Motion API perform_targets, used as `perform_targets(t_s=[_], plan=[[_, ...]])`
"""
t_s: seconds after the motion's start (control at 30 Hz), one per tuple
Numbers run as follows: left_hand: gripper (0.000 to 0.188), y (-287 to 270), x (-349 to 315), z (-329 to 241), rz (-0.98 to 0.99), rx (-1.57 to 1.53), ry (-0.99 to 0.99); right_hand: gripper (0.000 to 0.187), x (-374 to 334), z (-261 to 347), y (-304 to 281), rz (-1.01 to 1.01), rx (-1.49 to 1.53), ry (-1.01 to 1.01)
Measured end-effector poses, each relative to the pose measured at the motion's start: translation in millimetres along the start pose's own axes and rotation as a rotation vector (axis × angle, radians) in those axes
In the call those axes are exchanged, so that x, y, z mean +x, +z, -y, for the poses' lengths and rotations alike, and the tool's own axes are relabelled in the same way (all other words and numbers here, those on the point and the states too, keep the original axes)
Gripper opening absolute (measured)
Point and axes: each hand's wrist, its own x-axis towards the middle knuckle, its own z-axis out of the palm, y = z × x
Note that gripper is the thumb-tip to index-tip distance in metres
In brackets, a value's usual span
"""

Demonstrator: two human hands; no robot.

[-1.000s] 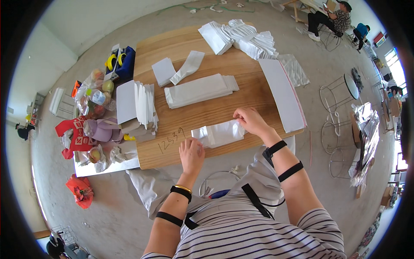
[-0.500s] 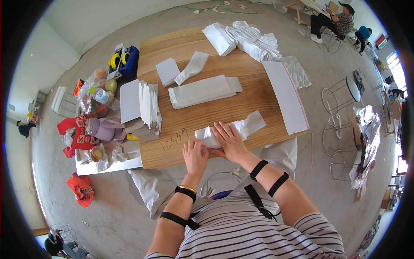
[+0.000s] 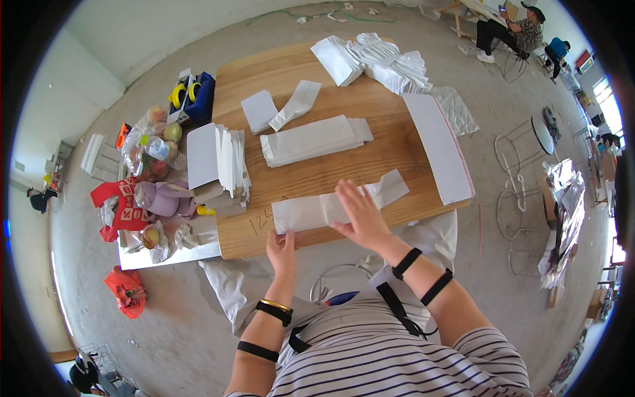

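A long white paper-like strip (image 3: 304, 213) lies along the near edge of the wooden table, creased near its middle and bent at its right end. At its lower left corner, my left hand (image 3: 282, 253) pinches the edge between thumb and fingers. My right hand (image 3: 364, 218) is over the strip's middle, fingers stretched out and holding nothing; I cannot tell whether the palm presses on it. Farther back lies a stack of similar folded white strips (image 3: 314, 141). Behind that are a small white stack (image 3: 259, 111) and a single bent strip (image 3: 296, 106).
White cards (image 3: 204, 155) stand stacked at the left, near a blue tape dispenser (image 3: 200, 99) and bagged fruit (image 3: 155, 147). White bundles (image 3: 377, 59) lie at the back. A long white board (image 3: 438, 149) borders the table's (image 3: 390, 132) right side. A person (image 3: 526, 33) sits far right.
My left hand has moved left and slightly down, and the strip's left part now reaches farther left, over the marks on the table. My right hand's fingers have lifted and spread a little.
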Motion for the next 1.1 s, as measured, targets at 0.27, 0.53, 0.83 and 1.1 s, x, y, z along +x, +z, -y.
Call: perform_targets(t_s=[0.27,0.53,0.83,1.1], plan=[[0.026,3.3,-12.0,-43.3,0.607,0.281,0.012,0.049,-43.0,-112.1,-25.4,-0.346,0.206,0.574],[0.073,81.0,-1.5,-55.6,0.610,1.124,0.927,0.030,-39.3,-129.6,0.8,-0.299,-0.070,0.708],[0.081,83.0,2.2,-35.4,0.621,1.150,0.863,0.024,-56.2,-130.7,-18.4,-0.189,0.063,0.812],[0.092,82.1,6.4,-45.9,0.538,1.080,0.872,0.047,-21.3,-67.0,-43.5,-0.173,0.046,0.348]])
